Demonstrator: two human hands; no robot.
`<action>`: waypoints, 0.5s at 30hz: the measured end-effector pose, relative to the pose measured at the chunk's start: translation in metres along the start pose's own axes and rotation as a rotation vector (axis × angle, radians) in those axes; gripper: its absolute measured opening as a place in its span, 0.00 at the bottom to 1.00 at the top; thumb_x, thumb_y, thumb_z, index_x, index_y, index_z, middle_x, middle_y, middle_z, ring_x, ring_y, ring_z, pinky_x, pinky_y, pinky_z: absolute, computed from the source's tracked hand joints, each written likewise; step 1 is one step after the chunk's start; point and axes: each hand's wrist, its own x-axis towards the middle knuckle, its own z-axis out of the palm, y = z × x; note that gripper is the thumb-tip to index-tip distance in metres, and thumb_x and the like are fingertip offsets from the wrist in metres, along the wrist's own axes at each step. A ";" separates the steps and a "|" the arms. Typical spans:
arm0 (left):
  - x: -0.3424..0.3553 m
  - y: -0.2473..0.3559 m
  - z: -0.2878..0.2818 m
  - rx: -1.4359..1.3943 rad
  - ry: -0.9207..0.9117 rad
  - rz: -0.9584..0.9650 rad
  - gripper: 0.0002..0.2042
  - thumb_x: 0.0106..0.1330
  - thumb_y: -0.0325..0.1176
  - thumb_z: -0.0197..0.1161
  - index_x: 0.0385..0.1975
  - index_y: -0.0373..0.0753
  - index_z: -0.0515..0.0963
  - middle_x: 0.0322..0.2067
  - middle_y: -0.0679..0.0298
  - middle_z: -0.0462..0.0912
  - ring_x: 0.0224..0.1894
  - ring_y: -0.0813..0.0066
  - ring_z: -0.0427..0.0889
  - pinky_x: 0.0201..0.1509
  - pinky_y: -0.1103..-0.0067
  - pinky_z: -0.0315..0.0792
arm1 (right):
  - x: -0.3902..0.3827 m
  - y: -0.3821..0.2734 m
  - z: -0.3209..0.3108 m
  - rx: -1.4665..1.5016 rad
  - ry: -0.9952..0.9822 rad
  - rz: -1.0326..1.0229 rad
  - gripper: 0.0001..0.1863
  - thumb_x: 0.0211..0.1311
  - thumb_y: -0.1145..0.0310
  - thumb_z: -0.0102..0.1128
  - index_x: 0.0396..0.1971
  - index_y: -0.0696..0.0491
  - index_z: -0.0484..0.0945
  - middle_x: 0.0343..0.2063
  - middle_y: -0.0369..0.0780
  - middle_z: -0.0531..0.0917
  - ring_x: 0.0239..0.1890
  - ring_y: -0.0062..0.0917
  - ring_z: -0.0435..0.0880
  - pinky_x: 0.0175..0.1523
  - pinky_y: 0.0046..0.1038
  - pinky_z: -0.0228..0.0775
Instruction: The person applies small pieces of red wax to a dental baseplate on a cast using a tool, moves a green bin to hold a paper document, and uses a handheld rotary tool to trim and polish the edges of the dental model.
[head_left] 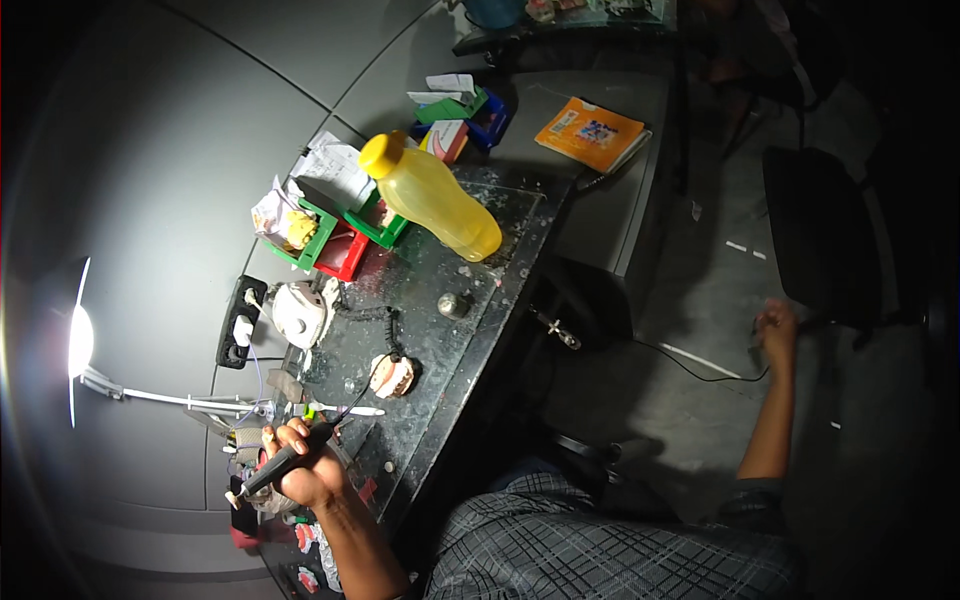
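Note:
My left hand (pixel 310 475) is wrapped around a dark rotary handpiece (pixel 283 463) with a small pale tip, held over the near left part of the bench. A thin cord runs from the handpiece's back end toward a dental cast (pixel 392 376) with pinkish gums. Behind that cast sits a white control box (pixel 300 315) with a black coiled cord (pixel 372 314). Stretched far to the right, my right hand (pixel 775 330) has its fingers curled beside a dark chair. A small dark shape shows at its fingers, too dim to name.
A yellow bottle (pixel 435 200) stands on the dark bench (pixel 420 440), near green and red bins (pixel 342 250). A lit lamp (pixel 80 340) reaches in from the left. An orange book (pixel 590 135) lies on a grey surface; a black chair (pixel 820 235) stands right. A thin cable (pixel 700 378) crosses the floor.

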 end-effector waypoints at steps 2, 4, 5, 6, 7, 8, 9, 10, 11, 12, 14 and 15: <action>-0.003 0.002 -0.005 0.022 0.011 -0.002 0.13 0.80 0.38 0.35 0.39 0.38 0.66 0.18 0.64 0.65 0.33 0.68 0.67 0.44 0.60 0.68 | -0.012 0.087 0.031 -0.121 -0.004 0.132 0.17 0.52 0.82 0.59 0.45 0.59 0.76 0.26 0.37 0.81 0.25 0.20 0.78 0.29 0.25 0.69; -0.010 0.006 -0.003 0.064 -0.011 -0.001 0.13 0.80 0.37 0.36 0.39 0.38 0.67 0.18 0.64 0.64 0.33 0.68 0.66 0.47 0.59 0.68 | -0.031 0.125 0.068 -0.297 -0.069 0.249 0.17 0.47 0.82 0.64 0.41 0.60 0.76 0.28 0.40 0.82 0.29 0.26 0.82 0.34 0.29 0.74; -0.011 0.007 -0.001 0.069 -0.001 -0.004 0.13 0.80 0.37 0.36 0.39 0.38 0.67 0.18 0.65 0.64 0.32 0.68 0.65 0.48 0.60 0.67 | -0.042 0.150 0.089 -0.392 -0.146 0.285 0.19 0.46 0.80 0.69 0.40 0.61 0.75 0.30 0.42 0.83 0.32 0.28 0.84 0.37 0.31 0.76; -0.008 0.009 0.000 0.063 0.010 -0.013 0.13 0.80 0.37 0.36 0.39 0.38 0.67 0.18 0.65 0.63 0.32 0.69 0.65 0.50 0.60 0.67 | -0.050 0.192 0.109 -0.392 -0.178 0.266 0.19 0.44 0.77 0.72 0.38 0.60 0.76 0.31 0.43 0.84 0.34 0.30 0.85 0.39 0.32 0.77; -0.002 0.008 0.000 0.052 0.019 -0.028 0.13 0.80 0.36 0.36 0.39 0.38 0.67 0.18 0.65 0.63 0.32 0.69 0.65 0.51 0.60 0.66 | -0.057 0.230 0.125 -0.399 -0.203 0.249 0.20 0.41 0.75 0.75 0.36 0.58 0.77 0.32 0.44 0.84 0.35 0.32 0.85 0.40 0.33 0.78; -0.003 0.007 0.005 0.056 0.001 -0.049 0.12 0.79 0.36 0.37 0.40 0.37 0.68 0.18 0.65 0.63 0.32 0.70 0.63 0.53 0.64 0.63 | -0.066 0.246 0.153 -0.417 -0.230 0.240 0.21 0.38 0.73 0.77 0.35 0.57 0.78 0.33 0.45 0.84 0.37 0.34 0.86 0.42 0.35 0.78; -0.003 0.008 0.002 0.064 0.001 -0.052 0.12 0.79 0.36 0.37 0.40 0.37 0.68 0.18 0.65 0.63 0.32 0.70 0.64 0.52 0.66 0.63 | -0.077 0.252 0.180 -0.425 -0.262 0.230 0.22 0.36 0.70 0.79 0.35 0.55 0.79 0.35 0.45 0.85 0.39 0.37 0.86 0.44 0.37 0.79; -0.006 0.011 -0.001 0.081 0.001 -0.050 0.12 0.79 0.36 0.37 0.40 0.37 0.67 0.18 0.65 0.63 0.32 0.70 0.64 0.52 0.67 0.63 | -0.088 0.239 0.213 -0.509 -0.292 0.261 0.22 0.38 0.69 0.77 0.37 0.54 0.80 0.36 0.45 0.85 0.40 0.39 0.86 0.46 0.37 0.78; -0.010 0.017 -0.002 0.095 0.007 -0.043 0.12 0.79 0.36 0.38 0.41 0.37 0.67 0.18 0.64 0.63 0.32 0.70 0.64 0.51 0.68 0.62 | -0.097 0.222 0.244 -0.597 -0.325 0.283 0.21 0.40 0.68 0.76 0.38 0.53 0.81 0.37 0.46 0.85 0.42 0.41 0.85 0.48 0.37 0.78; -0.008 0.018 0.000 0.111 -0.025 -0.037 0.11 0.79 0.35 0.38 0.41 0.37 0.67 0.18 0.65 0.64 0.33 0.70 0.64 0.50 0.69 0.62 | -0.103 0.224 0.262 -0.681 -0.400 0.135 0.20 0.44 0.67 0.74 0.40 0.53 0.82 0.39 0.46 0.85 0.44 0.41 0.85 0.50 0.37 0.78; 0.005 0.011 0.001 0.114 -0.096 -0.050 0.09 0.79 0.34 0.40 0.43 0.38 0.67 0.19 0.66 0.65 0.34 0.70 0.66 0.48 0.70 0.61 | -0.116 0.247 0.307 -0.813 -0.441 0.086 0.20 0.50 0.63 0.70 0.44 0.53 0.82 0.44 0.47 0.84 0.50 0.41 0.83 0.54 0.37 0.76; 0.008 0.007 0.001 0.128 -0.087 -0.059 0.09 0.79 0.34 0.40 0.43 0.38 0.67 0.19 0.66 0.65 0.34 0.70 0.66 0.48 0.70 0.61 | -0.121 0.252 0.328 -0.853 -0.423 0.176 0.20 0.52 0.61 0.69 0.45 0.53 0.82 0.46 0.48 0.84 0.54 0.41 0.81 0.57 0.38 0.74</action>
